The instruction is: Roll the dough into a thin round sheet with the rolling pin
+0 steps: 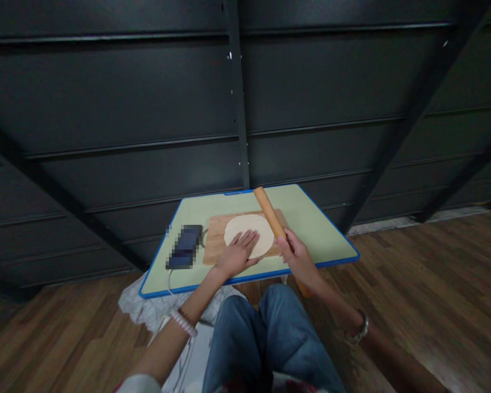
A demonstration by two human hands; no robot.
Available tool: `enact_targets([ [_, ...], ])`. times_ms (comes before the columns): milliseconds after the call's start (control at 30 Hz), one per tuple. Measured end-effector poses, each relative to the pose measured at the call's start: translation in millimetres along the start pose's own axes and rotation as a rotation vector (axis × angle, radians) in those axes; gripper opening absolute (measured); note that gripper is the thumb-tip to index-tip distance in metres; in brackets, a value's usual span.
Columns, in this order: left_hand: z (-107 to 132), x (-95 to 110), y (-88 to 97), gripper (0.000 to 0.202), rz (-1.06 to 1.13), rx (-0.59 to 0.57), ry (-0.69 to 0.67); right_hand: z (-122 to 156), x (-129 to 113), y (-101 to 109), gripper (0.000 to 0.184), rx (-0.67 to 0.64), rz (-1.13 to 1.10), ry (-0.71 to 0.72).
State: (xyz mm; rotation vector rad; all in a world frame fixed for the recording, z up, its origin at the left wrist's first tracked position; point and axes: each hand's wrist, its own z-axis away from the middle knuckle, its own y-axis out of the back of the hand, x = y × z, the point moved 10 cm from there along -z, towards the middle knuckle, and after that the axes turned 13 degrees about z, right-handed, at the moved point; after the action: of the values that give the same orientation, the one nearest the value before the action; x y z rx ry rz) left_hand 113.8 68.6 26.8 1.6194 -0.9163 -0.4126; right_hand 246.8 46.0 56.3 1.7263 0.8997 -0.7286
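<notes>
rolling pin [270,213] diag, tip fwd-l

Blue jeans [280,333] — pale beaded bracelet [184,323] left, silvery bracelet [365,324] right.

No readable text, labels, brands, numbers or signs; dark device [185,246] on table [323,232] pixelated, illegible.

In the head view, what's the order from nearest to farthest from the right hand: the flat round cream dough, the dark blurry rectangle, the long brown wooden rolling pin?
1. Long brown wooden rolling pin: held in the right hand.
2. Flat round cream dough: just left of that hand.
3. Dark blurry rectangle: far left, on the pale green table.
</notes>
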Motion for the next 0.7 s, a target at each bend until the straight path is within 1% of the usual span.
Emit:
enact_targets([
  [67,-3.3,-1.6,-3.3,0.061,0.024,-0.038,-0.016,11.5,13.4,-2.1,0.032,-0.055,-0.120,-0.062],
  [167,-3.8,-7.0,-6.6,0.055,0.104,-0.068,-0.007,30.0,22.8,-2.2,0.034,-0.099,-0.230,-0.101],
  [233,-4.2,-12.1,-6.8,0.048,0.176,-0.059,0.025,41.3,26.6,1.1,0.036,-0.100,-0.282,-0.131],
  [333,-8.8,-17.2,-1.5,0.043,0.333,-0.026,0.065,56.5,33.1,7.6,0.037,-0.086,-0.347,-0.180],
  [400,-16.6,-23.1,6.3,0.044,0.477,-0.002,0.108,65.6,39.6,10.5,0.036,-0.080,-0.381,-0.208],
  [467,-28.6,-34.2,17.3,0.048,0.612,0.029,0.181,73.6,47.3,12.0,0.035,-0.074,-0.404,-0.228],
  [567,-53.1,-51.7,38.8,0.047,0.725,0.082,0.275,83.0,60.9,15.7,0.036,-0.021,-0.443,-0.280],
  [633,-68.3,-67.2,53.5,0.045,0.781,0.137,0.405,87.6,68.5,17.3,0.037,0.016,-0.476,-0.330],
  [700,-81.5,-78.7,70.4,0.044,0.903,0.232,0.524,90.3,71.9,18.0,0.038,0.040,-0.506,-0.363],
])
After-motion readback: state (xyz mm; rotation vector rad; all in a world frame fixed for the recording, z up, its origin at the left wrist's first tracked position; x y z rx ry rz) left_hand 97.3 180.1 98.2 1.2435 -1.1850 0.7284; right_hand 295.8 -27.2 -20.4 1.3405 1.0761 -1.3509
